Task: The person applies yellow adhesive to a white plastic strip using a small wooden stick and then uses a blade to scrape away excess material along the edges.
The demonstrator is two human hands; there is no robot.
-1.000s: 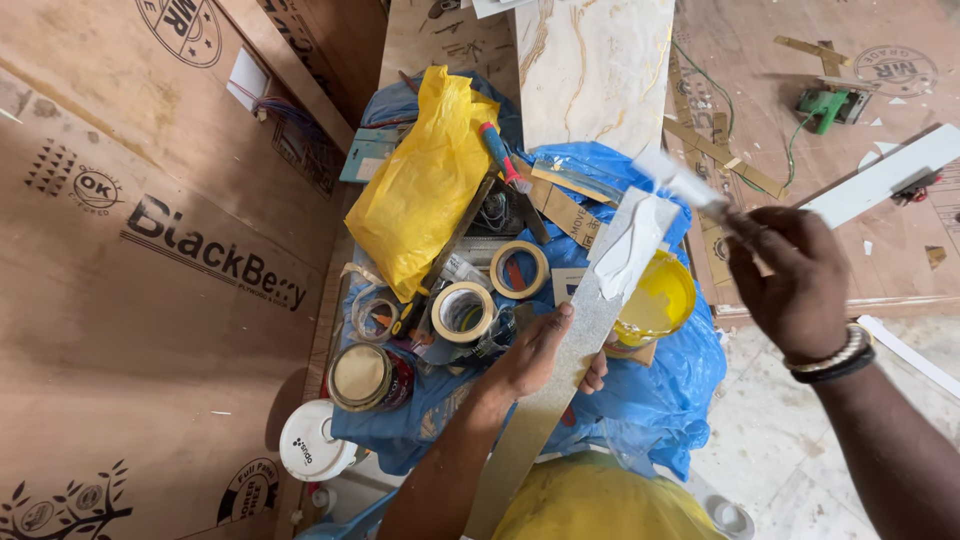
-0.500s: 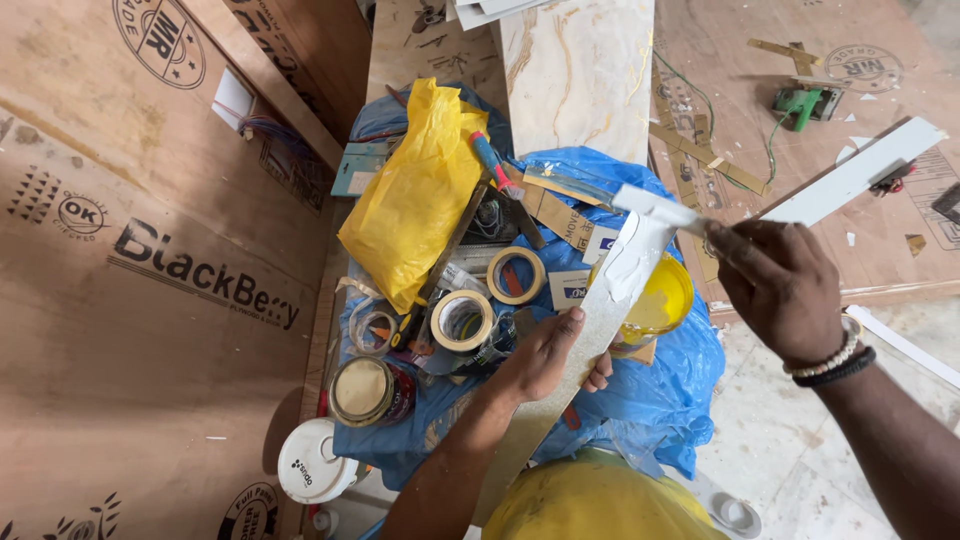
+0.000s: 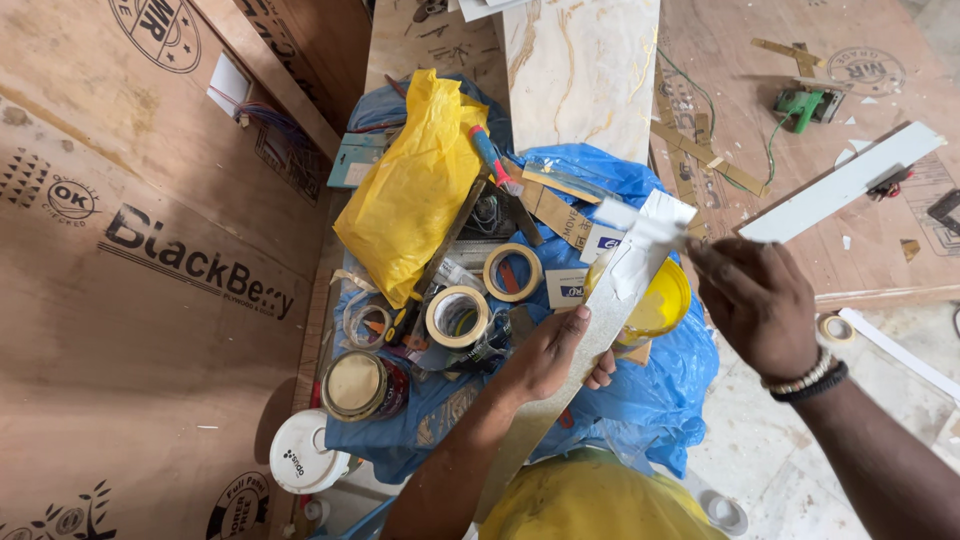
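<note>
My left hand [image 3: 553,352] grips a long narrow laminate strip [image 3: 610,300] at its middle, holding it slanted above the cluttered blue sheet. A white protective film [image 3: 650,232] is partly lifted off the strip's far end. My right hand [image 3: 758,305] pinches the edge of that film near the strip's top, fingers closed on it. Under the strip sits a yellow round container [image 3: 662,300].
On the blue plastic sheet [image 3: 660,400] lie a yellow plastic bag [image 3: 415,190], two masking tape rolls [image 3: 457,316], an open tin [image 3: 356,385] and a white lid [image 3: 298,452]. A marble-pattern board [image 3: 585,70] lies behind. A green power tool [image 3: 803,105] and a white strip [image 3: 845,182] lie on the plywood at right.
My right hand has moved left and closer to the strip's top end, pulling the white film back. The left hand keeps its hold on the strip.
</note>
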